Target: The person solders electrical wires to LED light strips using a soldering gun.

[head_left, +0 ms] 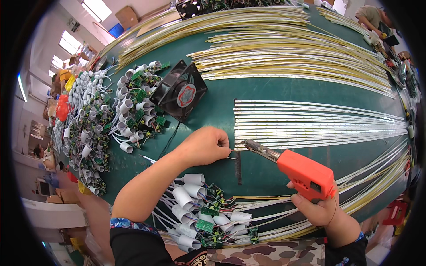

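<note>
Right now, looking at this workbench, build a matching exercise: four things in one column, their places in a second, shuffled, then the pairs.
Things:
1. soldering gun
2. black fan
3. thin wire
4. white sockets with green boards

Places:
A. pinched in the left hand
B. held in the right hand
C. near table edge, between the forearms
D. beyond the left hand, tilted

Pairs: 1-B, 2-D, 3-A, 4-C

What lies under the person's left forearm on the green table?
Under the left forearm lie white sockets wired to small green circuit boards on the green table. How far the pile extends beneath the arm is hidden.
</note>
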`<move>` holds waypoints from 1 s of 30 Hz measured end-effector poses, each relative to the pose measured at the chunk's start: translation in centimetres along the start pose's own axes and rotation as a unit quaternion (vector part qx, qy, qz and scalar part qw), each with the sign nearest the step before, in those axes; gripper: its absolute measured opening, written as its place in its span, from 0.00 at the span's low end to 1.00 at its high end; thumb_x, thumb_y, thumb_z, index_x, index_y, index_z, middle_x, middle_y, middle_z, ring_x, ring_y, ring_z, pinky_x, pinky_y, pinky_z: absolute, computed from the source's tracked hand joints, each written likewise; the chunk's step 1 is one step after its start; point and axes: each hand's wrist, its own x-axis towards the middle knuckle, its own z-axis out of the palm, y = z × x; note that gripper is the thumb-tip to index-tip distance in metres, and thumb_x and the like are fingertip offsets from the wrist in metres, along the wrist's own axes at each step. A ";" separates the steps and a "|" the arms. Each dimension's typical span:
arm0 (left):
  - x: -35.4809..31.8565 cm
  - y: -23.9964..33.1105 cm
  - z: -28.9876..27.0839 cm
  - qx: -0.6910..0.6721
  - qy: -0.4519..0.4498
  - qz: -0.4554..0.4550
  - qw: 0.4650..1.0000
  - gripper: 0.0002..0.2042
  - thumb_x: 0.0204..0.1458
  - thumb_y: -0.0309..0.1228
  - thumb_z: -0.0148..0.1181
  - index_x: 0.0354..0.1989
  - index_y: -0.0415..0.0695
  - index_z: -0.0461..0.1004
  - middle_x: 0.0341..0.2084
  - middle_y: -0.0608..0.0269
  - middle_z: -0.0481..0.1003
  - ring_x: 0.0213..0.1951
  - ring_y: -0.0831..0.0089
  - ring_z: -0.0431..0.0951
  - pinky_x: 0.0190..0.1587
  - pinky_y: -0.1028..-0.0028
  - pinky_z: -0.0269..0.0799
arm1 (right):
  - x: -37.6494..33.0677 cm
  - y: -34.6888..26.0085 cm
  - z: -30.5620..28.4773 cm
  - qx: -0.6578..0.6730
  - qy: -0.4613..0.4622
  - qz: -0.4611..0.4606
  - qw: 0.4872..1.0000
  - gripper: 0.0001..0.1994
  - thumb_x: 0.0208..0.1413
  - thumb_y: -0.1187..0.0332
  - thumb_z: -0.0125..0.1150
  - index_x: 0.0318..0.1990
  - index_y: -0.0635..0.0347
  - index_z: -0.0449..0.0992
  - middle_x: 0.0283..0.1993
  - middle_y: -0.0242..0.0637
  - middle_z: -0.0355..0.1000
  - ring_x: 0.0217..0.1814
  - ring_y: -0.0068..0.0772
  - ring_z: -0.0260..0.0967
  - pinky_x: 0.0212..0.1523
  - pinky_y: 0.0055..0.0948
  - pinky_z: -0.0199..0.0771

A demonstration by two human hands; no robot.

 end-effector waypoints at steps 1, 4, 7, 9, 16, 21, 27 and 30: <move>-0.1 0.2 -0.1 0.002 0.000 0.000 1.000 0.08 0.49 0.32 0.64 0.30 0.39 0.78 0.20 0.65 0.75 0.22 0.78 0.71 0.26 0.72 0.67 | 0.0 0.0 0.0 0.001 0.002 0.000 1.000 0.16 0.49 0.71 0.67 0.47 0.63 0.77 0.39 0.39 0.78 0.35 0.38 0.77 0.38 0.31 0.75; -0.4 0.7 -0.2 -0.023 -0.013 -0.046 0.999 0.08 0.50 0.32 0.64 0.30 0.39 0.78 0.20 0.65 0.75 0.22 0.78 0.71 0.26 0.72 0.67 | 0.0 -0.3 -0.1 0.008 -0.005 0.017 1.000 0.17 0.49 0.71 0.67 0.48 0.63 0.77 0.40 0.40 0.78 0.36 0.39 0.78 0.39 0.31 0.76; -0.3 0.4 -0.1 -0.010 -0.004 -0.019 1.000 0.08 0.50 0.32 0.64 0.30 0.39 0.78 0.20 0.66 0.75 0.23 0.79 0.71 0.27 0.73 0.67 | 0.0 -0.4 -0.1 0.008 -0.009 0.019 1.000 0.18 0.50 0.70 0.66 0.49 0.63 0.76 0.40 0.40 0.79 0.37 0.40 0.78 0.40 0.31 0.76; -0.3 0.3 -0.1 -0.012 -0.004 -0.018 1.000 0.08 0.50 0.32 0.64 0.30 0.39 0.78 0.20 0.66 0.75 0.23 0.79 0.71 0.27 0.73 0.67 | 0.0 -0.4 -0.1 0.023 -0.009 0.026 0.999 0.18 0.50 0.70 0.66 0.49 0.63 0.76 0.41 0.40 0.79 0.38 0.40 0.78 0.41 0.31 0.76; -0.4 0.2 0.1 -0.001 0.001 -0.006 1.000 0.09 0.50 0.32 0.65 0.31 0.38 0.78 0.22 0.65 0.76 0.25 0.78 0.72 0.30 0.73 0.69 | -0.1 -0.3 -0.1 0.041 -0.009 0.036 0.998 0.18 0.49 0.71 0.67 0.50 0.63 0.76 0.43 0.41 0.78 0.39 0.39 0.78 0.42 0.31 0.76; -1.6 -1.2 0.0 0.014 0.017 0.169 0.985 0.16 0.48 0.29 0.67 0.46 0.41 0.74 0.38 0.58 0.73 0.41 0.69 0.75 0.44 0.69 0.71 | 0.1 -0.2 -0.4 0.036 -0.021 0.034 0.999 0.19 0.49 0.71 0.67 0.50 0.63 0.76 0.43 0.41 0.77 0.38 0.39 0.77 0.41 0.31 0.75; -1.8 -1.0 0.6 0.107 0.034 0.208 0.972 0.13 0.47 0.26 0.66 0.42 0.43 0.74 0.38 0.58 0.68 0.40 0.58 0.74 0.43 0.67 0.72 | -0.1 0.1 -0.3 0.050 -0.008 0.024 0.998 0.20 0.48 0.71 0.68 0.50 0.63 0.76 0.41 0.41 0.75 0.35 0.38 0.75 0.38 0.30 0.73; -2.0 -1.2 0.8 0.138 0.059 0.235 0.960 0.09 0.48 0.26 0.66 0.38 0.43 0.75 0.36 0.59 0.68 0.39 0.59 0.74 0.40 0.66 0.72 | -0.2 0.3 -0.4 0.024 -0.022 0.014 0.999 0.20 0.48 0.71 0.68 0.51 0.63 0.75 0.39 0.41 0.75 0.34 0.38 0.74 0.37 0.30 0.73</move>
